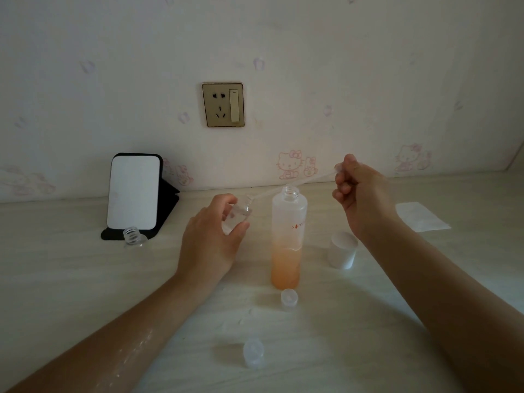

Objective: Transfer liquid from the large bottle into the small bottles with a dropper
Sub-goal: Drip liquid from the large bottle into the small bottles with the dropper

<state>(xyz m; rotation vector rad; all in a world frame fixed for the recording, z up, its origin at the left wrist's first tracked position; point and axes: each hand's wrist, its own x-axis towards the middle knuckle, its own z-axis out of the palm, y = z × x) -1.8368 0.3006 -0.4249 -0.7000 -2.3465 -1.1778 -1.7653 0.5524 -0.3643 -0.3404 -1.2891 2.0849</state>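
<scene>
The large frosted bottle stands uncapped in the middle of the table, orange liquid in its lower part. My left hand grips a small clear bottle, tilted, just left of it. My right hand pinches the bulb end of a clear dropper. The dropper slants down to the left across the large bottle's neck, with its tip at the small bottle's mouth. A second small clear bottle stands open further left.
A white cap stands right of the large bottle. Two small translucent caps lie near the front. A mirror on a black stand sits back left, a clear plastic bag lies at right, and a wall socket is behind.
</scene>
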